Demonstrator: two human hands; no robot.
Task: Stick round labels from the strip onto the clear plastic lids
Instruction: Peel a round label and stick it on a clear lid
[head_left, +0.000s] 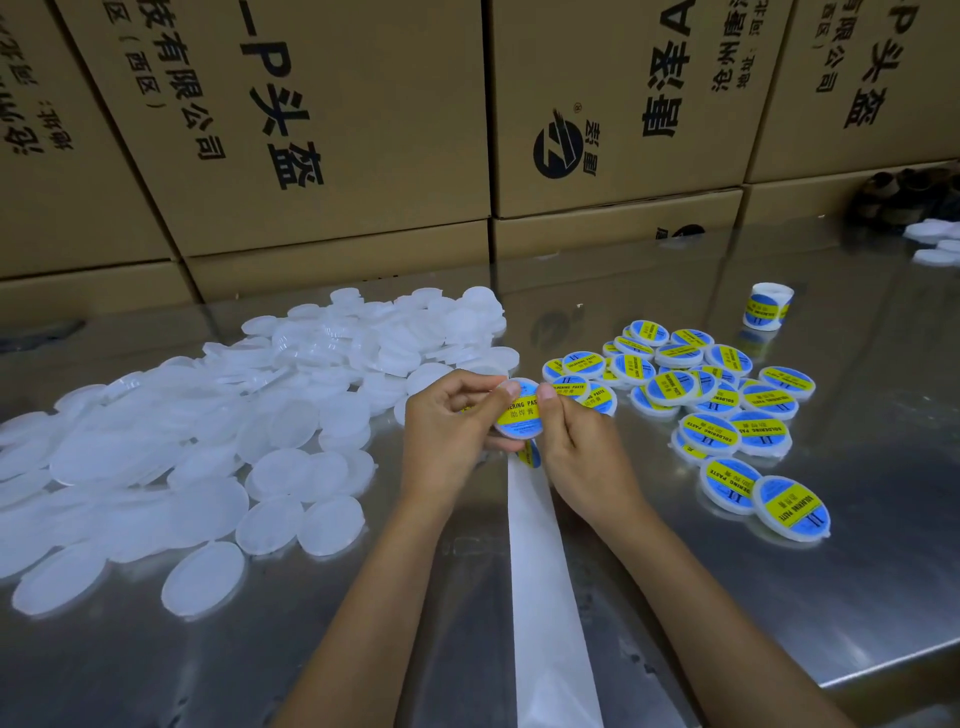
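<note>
Above the steel table (675, 597), the left hand (447, 431) and right hand (582, 447) both pinch one labelled lid (519, 413), thumbs pressing its blue-yellow label; the white backing strip (545, 587) hangs below, unlabelled lids (208, 441) heaped left.

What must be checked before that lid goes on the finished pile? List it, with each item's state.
1. Blue and yellow round label is on the clear plastic lid: ok.
2. Both thumbs press it down, left hand and right hand: ok.
3. Label edges flat, no bubbles: cannot tell.
4. Next label shows on the white backing strip below the hands: ok.
5. Pile of labelled lids on the steel table lies right of the hands: ok.
6. Heap of unlabelled clear lids remains at left: ok.
</note>
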